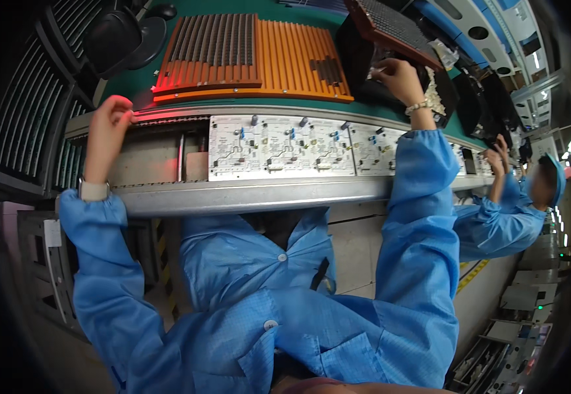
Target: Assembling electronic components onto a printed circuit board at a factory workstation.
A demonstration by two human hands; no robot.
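My left hand (110,125) is raised at the left end of the conveyor rail (167,117), its fingertips pinched together under red light; what they hold, if anything, is too small to tell. My right hand (400,80) reaches over a black bin (380,95), also with fingers closed in a pinch. Something small and pale shows at its fingertips, but I cannot make out its kind. Between my two arms, white circuit boards (280,146) with small components lie in a row on the conveyor. Pale small parts (434,95) sit in the bin beside my right wrist.
Orange slotted racks (298,59) with rows of dark parts lie on the green bench (197,8). A brown-edged tray (397,29) leans over the bin. Slotted dark racks (26,105) stand at left. A co-worker in blue (502,220) works along the line at right.
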